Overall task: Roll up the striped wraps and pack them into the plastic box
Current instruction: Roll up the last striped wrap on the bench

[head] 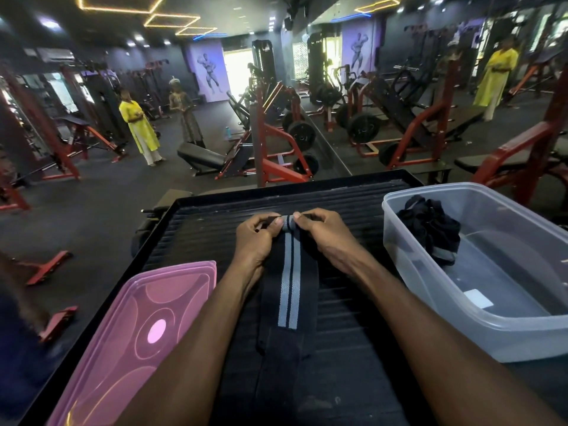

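1. Black woven fabric with a grey double stripe down its middle is making up the striped wrap [288, 290], which is lying flat on the dark ribbed surface [353, 302], between the pink lid [132, 333] at the near left and the plastic box [498, 327] at the right.
2. Long axis: the wrap is running from near to far, its stripe pointing straight away from the person; the far end is curling over into the start of a roll, while the near end, a plain black patch, is lying well back between the forearms.
3. Grip: the left hand [255, 238] and the right hand [322, 232] are both pinching the far end, thumbs and fingertips closed on the fabric at either side of the stripe, so neither hand is free.
4. Handling (judged): the wrap is looking soft, light and limp, with no stiffness to hold a shape, so the roll is likely to slacken or skew unless both edges are being kept level and tight. Taking hold at the two outer edges of the rolled end, as now, is seeming the soundest place.
5. Box contents: a dark bundle [430, 229] showing a patch of grey stripe is already lying in the far left part of the box; whether it is neatly rolled cannot be told.
6. Progress (judged): rolling of this wrap is only beginning, most of its length still lying flat.
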Available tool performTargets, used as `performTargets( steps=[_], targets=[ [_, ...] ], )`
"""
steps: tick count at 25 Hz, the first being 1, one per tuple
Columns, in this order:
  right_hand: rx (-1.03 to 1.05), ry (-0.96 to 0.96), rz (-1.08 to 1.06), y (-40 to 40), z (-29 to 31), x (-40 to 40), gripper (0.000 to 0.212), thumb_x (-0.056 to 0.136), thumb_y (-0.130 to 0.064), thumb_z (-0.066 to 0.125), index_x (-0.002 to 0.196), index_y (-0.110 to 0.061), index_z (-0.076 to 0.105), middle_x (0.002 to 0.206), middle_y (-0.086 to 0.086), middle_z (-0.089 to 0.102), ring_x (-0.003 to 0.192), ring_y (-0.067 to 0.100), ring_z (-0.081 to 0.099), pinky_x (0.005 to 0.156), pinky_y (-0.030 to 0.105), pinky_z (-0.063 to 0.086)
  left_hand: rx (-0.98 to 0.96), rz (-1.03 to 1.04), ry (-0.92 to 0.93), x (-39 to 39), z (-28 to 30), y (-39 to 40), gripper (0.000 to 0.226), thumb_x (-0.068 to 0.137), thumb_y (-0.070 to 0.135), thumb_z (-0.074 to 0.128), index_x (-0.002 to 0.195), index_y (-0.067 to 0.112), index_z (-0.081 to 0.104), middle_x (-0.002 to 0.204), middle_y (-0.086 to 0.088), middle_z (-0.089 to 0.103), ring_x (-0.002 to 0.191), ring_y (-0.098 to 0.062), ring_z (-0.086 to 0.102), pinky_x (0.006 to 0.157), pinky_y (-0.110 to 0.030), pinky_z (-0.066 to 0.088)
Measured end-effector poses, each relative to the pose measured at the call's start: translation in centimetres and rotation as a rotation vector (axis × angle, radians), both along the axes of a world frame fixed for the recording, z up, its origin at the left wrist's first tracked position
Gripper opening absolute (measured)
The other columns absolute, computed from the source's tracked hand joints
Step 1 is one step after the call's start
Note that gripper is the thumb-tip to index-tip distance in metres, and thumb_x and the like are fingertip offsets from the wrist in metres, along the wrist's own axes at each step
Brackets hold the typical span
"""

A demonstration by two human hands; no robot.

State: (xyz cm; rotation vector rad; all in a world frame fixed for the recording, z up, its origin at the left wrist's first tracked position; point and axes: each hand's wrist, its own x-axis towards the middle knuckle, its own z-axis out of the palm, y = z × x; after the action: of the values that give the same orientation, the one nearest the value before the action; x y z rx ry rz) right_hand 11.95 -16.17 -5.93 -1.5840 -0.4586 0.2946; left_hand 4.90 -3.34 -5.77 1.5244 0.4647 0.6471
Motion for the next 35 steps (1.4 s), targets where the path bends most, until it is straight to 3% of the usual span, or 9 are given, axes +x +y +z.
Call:
performTargets(
  steps=[3, 6, 9, 11, 14, 18, 22, 28, 35],
  targets=[
    [-0.058, -0.05, -0.032, 0.0, -0.2, 0.3, 0.014, 0.095, -0.024, 0.066, 0.096, -0.012, 0.074, 0.091, 0.003, 0.076, 0.086, 0.016, 0.069, 0.078, 0.031, 0.054, -0.044, -0.033, -0.012, -0.3, 0.5, -0.6, 0.012, 0.09, 0.002, 0.067, 0.088, 0.012, 0.07, 0.084, -0.002, 0.07, 0.08, -0.014, 0.067, 0.078, -0.022, 0.055],
    [-0.043, -0.159, -0.043, -0.2, 0.0, 0.3, 0.011, 0.092, -0.009, 0.068, 0.1, -0.013, 0.074, 0.099, 0.002, 0.075, 0.095, 0.015, 0.068, 0.087, 0.029, 0.053, -0.217, -0.062, -0.001, -0.7, 0.9, -0.9, 0.009, 0.096, 0.01, 0.061, 0.101, 0.003, 0.065, 0.076, -0.009, 0.064, 0.048, -0.004, 0.063, 0.044, -0.014, 0.048],
    [-0.01, -0.179, -0.024, -0.2, 0.0, 0.3, 0.016, 0.089, -0.002, 0.068, 0.1, -0.012, 0.074, 0.098, 0.002, 0.073, 0.092, 0.012, 0.067, 0.084, 0.025, 0.051, -0.218, -0.08, 0.022, -0.3, 0.1, -0.1, 0.013, 0.09, 0.018, 0.071, 0.095, 0.007, 0.073, 0.089, -0.011, 0.074, 0.081, -0.018, 0.072, 0.078, -0.035, 0.061],
    [-0.01, -0.057, -0.015, -0.1, 0.0, 0.1, 0.011, 0.091, -0.011, 0.07, 0.1, -0.013, 0.073, 0.097, 0.002, 0.073, 0.091, 0.014, 0.068, 0.081, 0.027, 0.052, -0.07, -0.016, 0.045, -0.2, -0.2, 0.1, 0.006, 0.088, 0.014, 0.072, 0.093, 0.012, 0.074, 0.091, -0.006, 0.074, 0.091, -0.019, 0.068, 0.088, -0.033, 0.055],
    [-0.092, 0.003, -0.033, 0.2, -0.3, 0.3, 0.021, 0.095, -0.033, 0.066, 0.096, -0.014, 0.073, 0.092, 0.003, 0.075, 0.091, 0.019, 0.07, 0.082, 0.035, 0.054, 0.039, -0.012, 0.01, -0.4, 0.1, -0.2, 0.013, 0.089, 0.002, 0.068, 0.098, 0.009, 0.073, 0.09, 0.002, 0.071, 0.086, -0.009, 0.066, 0.077, -0.01, 0.052],
    [-0.098, -0.155, -0.092, 0.1, -0.5, 0.5, 0.01, 0.093, -0.018, 0.069, 0.099, -0.014, 0.076, 0.095, -0.002, 0.074, 0.094, 0.014, 0.068, 0.087, 0.031, 0.053, -0.1, -0.066, 0.066, -0.4, 0.4, -0.6, 0.013, 0.09, 0.014, 0.07, 0.101, 0.007, 0.072, 0.084, -0.001, 0.074, 0.07, -0.003, 0.069, 0.055, -0.011, 0.05],
    [-0.003, -0.148, -0.048, -0.1, -0.4, 0.4, 0.019, 0.085, -0.006, 0.075, 0.098, -0.02, 0.077, 0.101, -0.001, 0.076, 0.1, 0.017, 0.07, 0.095, 0.034, 0.055, -0.158, -0.082, 0.069, -0.3, -0.1, -0.4, 0.006, 0.088, 0.017, 0.073, 0.09, 0.011, 0.075, 0.088, -0.01, 0.077, 0.086, -0.023, 0.072, 0.081, -0.035, 0.058],
    [0.061, 0.044, -0.031, 0.1, 0.1, 0.0, 0.009, 0.09, -0.029, 0.073, 0.09, -0.021, 0.077, 0.091, 0.001, 0.078, 0.093, 0.018, 0.073, 0.089, 0.035, 0.058, -0.042, 0.004, -0.013, -0.3, 0.2, -0.6, 0.02, 0.089, -0.002, 0.067, 0.093, 0.017, 0.072, 0.094, -0.003, 0.072, 0.087, -0.013, 0.067, 0.081, -0.024, 0.055],
    [0.053, -0.126, -0.092, -0.4, 0.0, 0.2, 0.019, 0.086, 0.0, 0.073, 0.096, -0.017, 0.075, 0.102, 0.005, 0.075, 0.1, 0.019, 0.069, 0.091, 0.033, 0.056, -0.252, -0.099, 0.005, 0.1, -0.1, -0.8, 0.013, 0.085, 0.014, 0.076, 0.096, 0.007, 0.072, 0.098, -0.014, 0.075, 0.094, -0.027, 0.071, 0.088, -0.04, 0.057]
  ],
)
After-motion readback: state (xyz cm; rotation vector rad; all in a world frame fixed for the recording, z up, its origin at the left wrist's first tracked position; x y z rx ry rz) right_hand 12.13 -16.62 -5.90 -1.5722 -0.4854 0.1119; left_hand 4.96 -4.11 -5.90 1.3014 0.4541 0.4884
